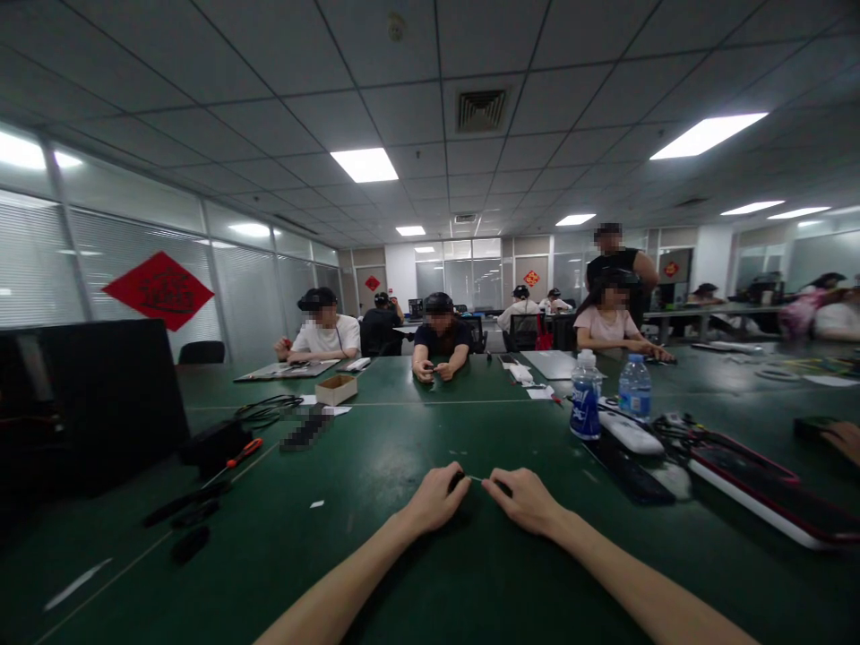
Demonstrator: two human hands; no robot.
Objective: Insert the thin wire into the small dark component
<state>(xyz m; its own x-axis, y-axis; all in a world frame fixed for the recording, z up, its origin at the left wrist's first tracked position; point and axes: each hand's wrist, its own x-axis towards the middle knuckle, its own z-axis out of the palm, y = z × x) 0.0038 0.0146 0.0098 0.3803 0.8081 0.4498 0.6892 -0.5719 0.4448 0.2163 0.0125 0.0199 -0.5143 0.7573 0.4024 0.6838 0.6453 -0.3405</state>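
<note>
One thin pale strand (475,478), near middle, just above green table (235,564); left hand (436,498) and right hand (528,502) both pinching it, an end each. Dark bit (456,480) at left fingers, too small to identify. Right side crowded: blue-labelled bottle (585,408), clear bottle (634,392), white-edged case (759,488). Left: paper scrap (317,504), orange-handled screwdriver (245,452), open box (337,391). Far middle: seated co-worker (440,339).
</note>
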